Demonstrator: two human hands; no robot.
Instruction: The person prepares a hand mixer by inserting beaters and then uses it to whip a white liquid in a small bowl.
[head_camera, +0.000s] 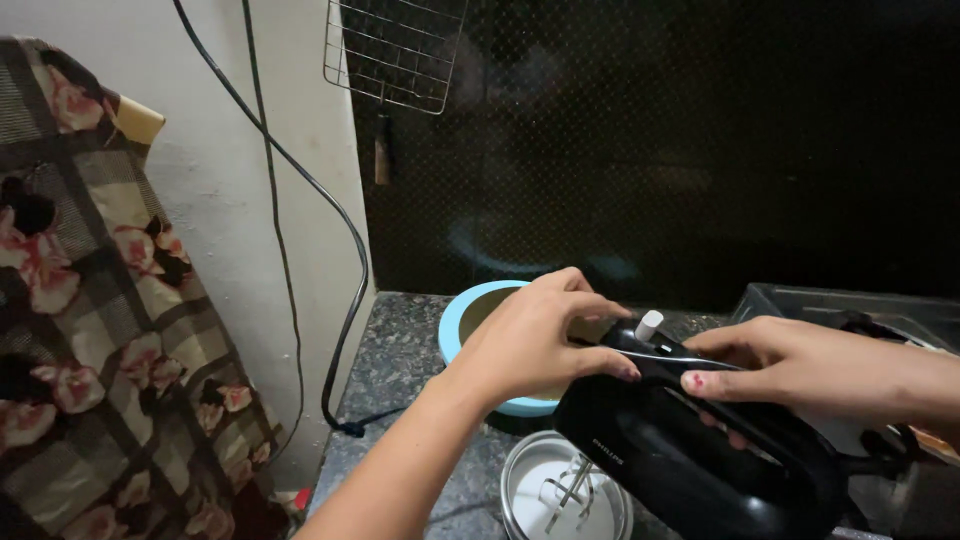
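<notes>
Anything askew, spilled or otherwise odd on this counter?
Nothing spilled or damaged. Both hands, left hand and right hand, grip a black hand mixer tilted over a metal bowl; its beaters hang at a slant.

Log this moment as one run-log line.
left hand: on hand mixer top | right hand: grips mixer | beaters: over steel bowl

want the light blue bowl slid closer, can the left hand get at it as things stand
Probably yes. The left hand rests on the top of the black hand mixer, directly in front of the light blue bowl, whose near left rim lies bare beside the wrist. It would have to let go of the mixer first.
</notes>
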